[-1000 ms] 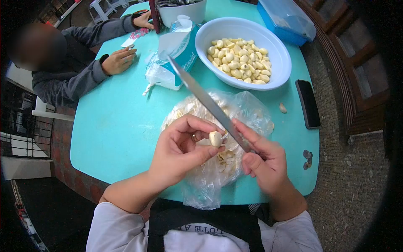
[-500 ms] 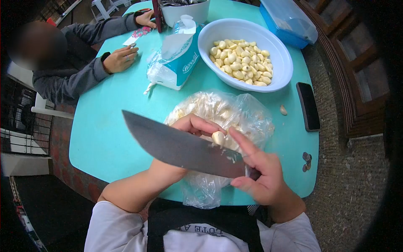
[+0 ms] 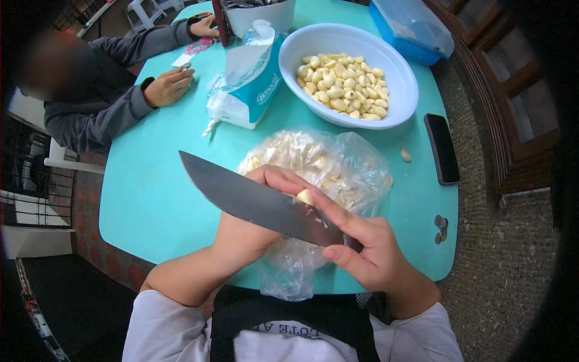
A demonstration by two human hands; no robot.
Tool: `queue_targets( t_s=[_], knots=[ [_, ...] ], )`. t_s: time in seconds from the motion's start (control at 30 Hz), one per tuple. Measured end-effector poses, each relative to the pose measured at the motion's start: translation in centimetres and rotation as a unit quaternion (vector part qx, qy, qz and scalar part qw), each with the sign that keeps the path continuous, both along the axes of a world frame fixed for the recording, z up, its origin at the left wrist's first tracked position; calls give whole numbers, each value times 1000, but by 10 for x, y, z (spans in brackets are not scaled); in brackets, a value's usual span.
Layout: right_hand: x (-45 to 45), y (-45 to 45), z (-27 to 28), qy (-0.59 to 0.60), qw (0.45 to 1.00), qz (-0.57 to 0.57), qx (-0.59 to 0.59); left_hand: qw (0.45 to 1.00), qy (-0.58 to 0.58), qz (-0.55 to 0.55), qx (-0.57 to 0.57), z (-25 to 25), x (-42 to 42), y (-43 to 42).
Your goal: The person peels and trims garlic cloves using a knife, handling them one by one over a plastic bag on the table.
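A garlic clove [image 3: 304, 196] is pinched in the fingers of my left hand [image 3: 250, 232], just behind the blade's upper edge. My right hand [image 3: 368, 247] grips a broad knife [image 3: 250, 202] near its handle, which the hand mostly hides. The dark blade points to the upper left and covers part of my left hand. Bits of garlic stick to the blade near my right fingers. Below both hands lies a clear plastic bag [image 3: 356, 160] with garlic pieces or skins in it. Beyond it, a pale blue basin [image 3: 395, 111] holds many peeled garlic cloves [image 3: 344, 87].
A teal tissue pack [image 3: 256, 90] stands left of the basin. On the right lie a phone [image 3: 442, 148], a loose clove [image 3: 405, 154] and several coins [image 3: 441, 229]. A blue lidded box [image 3: 410, 30] sits at the back. Across the table, a person's hand [image 3: 169, 86] rests.
The knife and my right hand have shifted slightly left, and my right index finger is now closer to the clove. The clove sits lower behind the blade.
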State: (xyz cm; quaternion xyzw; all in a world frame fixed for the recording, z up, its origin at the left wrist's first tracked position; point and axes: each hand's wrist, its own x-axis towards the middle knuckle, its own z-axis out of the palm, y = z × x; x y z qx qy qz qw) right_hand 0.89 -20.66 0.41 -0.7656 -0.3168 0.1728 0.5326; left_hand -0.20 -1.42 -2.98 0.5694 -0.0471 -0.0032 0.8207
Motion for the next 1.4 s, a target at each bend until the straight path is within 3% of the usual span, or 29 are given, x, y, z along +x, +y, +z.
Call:
queue_targets(
  t_s=[0.1, 0.2, 0.3, 0.43, 0.73, 0.93, 1.03, 1.13, 1.33, 1.4],
  knots=[
    [1, 2, -1, -5, 1000, -1, 7, 1000, 22, 2, -18, -3, -2, 2],
    [0, 2, -3, -27, 1000, -4, 13, 999, 7, 9, 52, -4, -1, 3],
    [0, 0, -1, 65, 997, -11, 35, 998, 28, -33, -53, 2, 0, 3],
    [0, -4, 7, 273, 956, -24, 101, 993, 61, -59, -88, 5, 0, 3],
    [4, -7, 8, 264, 950, -87, 145, 975, 120, -86, -168, 9, 4, 2],
    [-5, -5, -6, 170, 969, -125, 131, 982, 97, -77, -142, 2, 3, 2],
    [-7, -8, 1, 147, 985, -77, 55, 993, 49, -75, -76, -1, 4, 2],
    [-3, -2, 15, 32, 998, -50, -6, 992, 22, -97, -71, 0, 4, 3],
    [0, 0, -1, -125, 990, -47, -35, 991, -48, -41, 122, -6, 4, 5],
    [-1, 0, 3, -130, 988, -44, -65, 993, -42, -31, 106, -6, 3, 4]
  ],
)
